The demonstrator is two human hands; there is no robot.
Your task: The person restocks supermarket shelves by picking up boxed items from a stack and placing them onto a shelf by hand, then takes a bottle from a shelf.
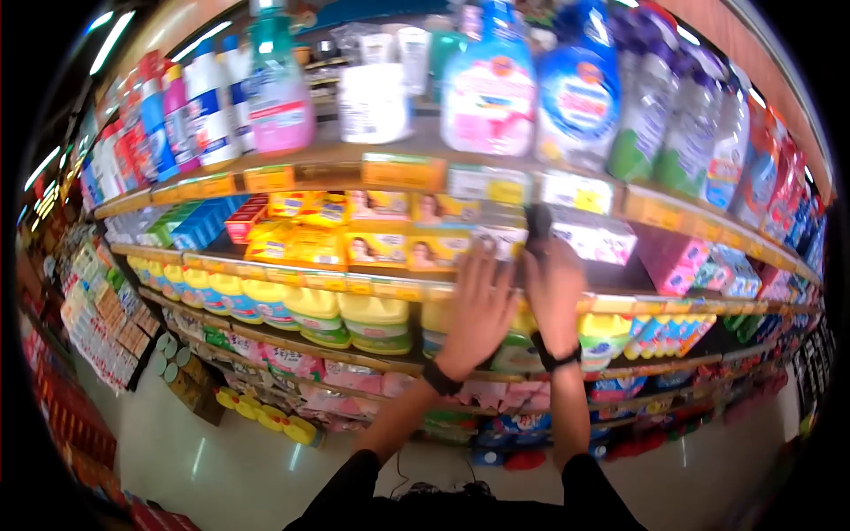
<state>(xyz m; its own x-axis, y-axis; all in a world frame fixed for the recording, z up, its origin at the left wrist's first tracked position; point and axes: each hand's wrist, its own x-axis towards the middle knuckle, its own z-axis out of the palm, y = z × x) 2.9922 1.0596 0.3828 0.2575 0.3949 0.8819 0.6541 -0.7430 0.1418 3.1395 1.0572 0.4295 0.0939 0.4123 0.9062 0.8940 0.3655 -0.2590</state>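
Note:
Both hands reach to the middle shelf. My left hand (482, 310) has its fingers stretched out and a little apart, with its fingertips against or just before the grey and white boxes (502, 232). Beside it, my right hand (555, 292) is smeared by motion and its fingertips are hard to make out. A blurred dark object (537, 226) shows just beyond my right hand; I cannot tell whether that hand holds it. White boxes with dark print (595, 242) lie to its right. Yellow boxes with a portrait (436, 250) are stacked to the left of my left hand.
Pump and spray bottles (489, 88) crowd the shelf above. Yellow-capped jugs (374, 323) line the shelf below, partly behind my forearms. The shelf edge with price labels (354, 285) runs under my hands. Yellow bottles (266, 416) stand on the floor at left.

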